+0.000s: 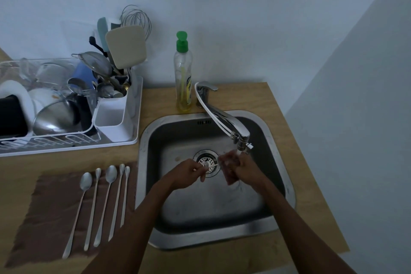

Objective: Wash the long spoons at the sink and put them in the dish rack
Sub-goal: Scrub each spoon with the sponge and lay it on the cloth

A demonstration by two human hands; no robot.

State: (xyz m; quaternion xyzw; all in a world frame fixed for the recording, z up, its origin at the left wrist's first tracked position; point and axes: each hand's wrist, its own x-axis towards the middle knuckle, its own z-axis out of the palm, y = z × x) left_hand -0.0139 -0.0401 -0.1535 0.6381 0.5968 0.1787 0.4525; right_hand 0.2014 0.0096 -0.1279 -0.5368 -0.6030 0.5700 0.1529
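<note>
at nine o'clock from the sink we see the dish rack (66, 140), white and crowded with bowls, a metal lid and a dark pan; its cutlery holder (113, 118) at the right end carries a whisk, a strainer, spatulas and forks. at seven o'clock from the sink a brown cloth (44, 218) lies on the bench (155, 100), and on it we count five long spoons (100, 207) side by side, bowls toward twelve o'clock, handles toward six, close together, some nearly touching.

moving right, our left hand (186, 172) is over the sink (222, 236), closed in a pinch around the end of one more long spoon (209, 165), which points toward three o'clock above the drain (206, 162). much of that spoon is blurred, so we cannot tell which end we hold.

just right of it, our right hand (245, 168) is curled shut around a reddish sponge (229, 168), held under the faucet (224, 118) spout. the sponge sits just beside the spoon's tip; we cannot tell whether they touch. a blurred stream below the spout looks like running water.

at twelve o'clock from the sink, a dish soap bottle (183, 78) with a green cap stands upright on the bench, just beside the faucet base. the bench edge and a pale wall lie at three o'clock.
</note>
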